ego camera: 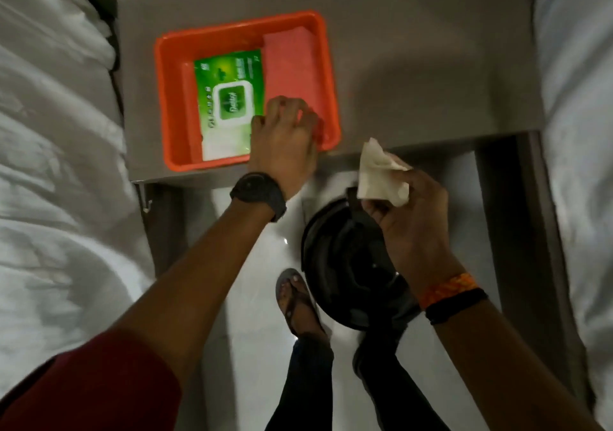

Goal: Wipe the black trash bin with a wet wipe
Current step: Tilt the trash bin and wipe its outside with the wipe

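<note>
Left hand (285, 132) curled, fingers in orange tray (172, 105) | right hand (411, 218) pinching wet wipe (378, 172) above black trash bin (345, 265)

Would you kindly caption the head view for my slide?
Right hand holds a wet wipe above the black trash bin; left hand rests at the orange tray.

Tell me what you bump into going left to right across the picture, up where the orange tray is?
White bedding → green wipes pack in the orange tray → pink cloth → wet wipe in the right hand → more white bedding.
</note>
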Demonstrator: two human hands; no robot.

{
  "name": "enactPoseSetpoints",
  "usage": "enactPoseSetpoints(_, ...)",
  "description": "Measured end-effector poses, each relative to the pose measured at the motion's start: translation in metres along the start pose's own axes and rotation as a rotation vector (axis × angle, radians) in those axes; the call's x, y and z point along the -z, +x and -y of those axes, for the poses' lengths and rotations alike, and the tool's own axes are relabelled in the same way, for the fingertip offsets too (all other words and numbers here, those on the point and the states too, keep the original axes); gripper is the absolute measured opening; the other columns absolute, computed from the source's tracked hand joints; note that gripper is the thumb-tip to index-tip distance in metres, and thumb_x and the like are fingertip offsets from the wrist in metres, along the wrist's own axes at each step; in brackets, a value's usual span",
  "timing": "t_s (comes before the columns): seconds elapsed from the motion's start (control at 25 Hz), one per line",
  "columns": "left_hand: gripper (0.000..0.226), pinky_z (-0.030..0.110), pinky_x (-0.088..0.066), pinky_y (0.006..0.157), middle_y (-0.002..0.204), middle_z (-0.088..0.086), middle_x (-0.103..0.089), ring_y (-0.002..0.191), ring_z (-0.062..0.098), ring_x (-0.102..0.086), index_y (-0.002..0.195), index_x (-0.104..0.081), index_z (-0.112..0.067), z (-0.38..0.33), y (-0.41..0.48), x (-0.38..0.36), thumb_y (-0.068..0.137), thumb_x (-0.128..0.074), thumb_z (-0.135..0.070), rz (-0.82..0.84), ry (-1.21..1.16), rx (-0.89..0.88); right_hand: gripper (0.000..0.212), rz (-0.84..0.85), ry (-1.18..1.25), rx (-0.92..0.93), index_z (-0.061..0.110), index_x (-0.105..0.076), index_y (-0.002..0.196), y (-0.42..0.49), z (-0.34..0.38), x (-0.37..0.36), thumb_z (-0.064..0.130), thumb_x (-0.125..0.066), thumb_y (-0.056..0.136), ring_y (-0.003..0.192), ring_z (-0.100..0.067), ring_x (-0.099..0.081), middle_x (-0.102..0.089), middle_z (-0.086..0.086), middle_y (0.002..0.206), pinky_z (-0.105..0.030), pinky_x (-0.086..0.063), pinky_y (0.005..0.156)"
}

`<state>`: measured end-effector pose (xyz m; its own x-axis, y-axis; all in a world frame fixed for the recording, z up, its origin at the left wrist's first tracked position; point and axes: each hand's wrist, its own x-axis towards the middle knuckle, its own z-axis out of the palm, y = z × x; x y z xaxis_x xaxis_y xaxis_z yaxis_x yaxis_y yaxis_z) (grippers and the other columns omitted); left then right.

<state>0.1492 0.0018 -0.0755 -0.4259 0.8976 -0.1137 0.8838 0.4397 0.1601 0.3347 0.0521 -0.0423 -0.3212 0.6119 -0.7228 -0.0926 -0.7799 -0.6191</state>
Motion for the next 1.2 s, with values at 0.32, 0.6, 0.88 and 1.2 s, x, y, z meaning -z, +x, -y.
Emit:
enactPoseSetpoints(0.32, 0.043, 0.043, -0.038, 0.111, 0.142, 0.014, -0.050, 0.134, 0.033, -0.042, 0.137, -0.052, -0.013, -0.171, -0.027, -0.136, 0.096, -0.057, -0.025, 0.518, -0.314, -0.184, 0.014, -0.221, -0.020, -0.050, 0.015, -0.057, 0.114, 0.029, -0.018, 0.196, 0.014, -0.060, 0.101, 0.102, -0.023, -0.067, -0.066, -0.003, 0.111, -0.028, -0.060, 0.067)
enactPoseSetpoints(0.6, 0.061, 0.047, -0.032, 0.097, 0.119, 0.005, -0.056, 0.121, 0.030, -0.040, 0.119, -0.063, -0.035, -0.192, 0.022, -0.184, 0.070, -0.070, -0.071, 0.863, -0.085, -0.407, 0.022, -0.201, -0.204, -0.043, 0.007, -0.068, 0.120, 0.058, -0.047, 0.262, 0.007, -0.060, 0.099, 0.079, -0.011, -0.074, -0.074, -0.006, 0.101, -0.026, -0.062, 0.067)
enactPoseSetpoints(0.88, 0.054, 0.034, -0.022, 0.086, 0.116, -0.007, -0.057, 0.115, 0.019, -0.040, 0.097, -0.061, -0.035, -0.146, -0.036, -0.133, 0.056, -0.085, -0.061, 0.860, -0.249, -0.333, 0.031, -0.318, -0.194, 0.043, 0.028, -0.065, 0.132, 0.053, -0.035, 0.247, 0.028, -0.051, 0.104, 0.130, -0.015, -0.055, -0.058, 0.002, 0.144, -0.042, -0.053, 0.102)
enactPoseSetpoints(1.2, 0.039, 0.031, -0.015, 0.081, 0.080, -0.021, -0.046, 0.097, 0.008, -0.041, 0.067, -0.055, -0.036, -0.058, -0.118, -0.115, 0.054, -0.087, -0.053, 0.800, -0.363, -0.235, 0.028, -0.455, -0.826, 0.362, 0.010, -0.070, 0.120, 0.063, -0.112, 0.204, 0.020, -0.049, 0.106, 0.108, -0.010, -0.066, -0.073, -0.006, 0.123, -0.004, -0.049, 0.095)
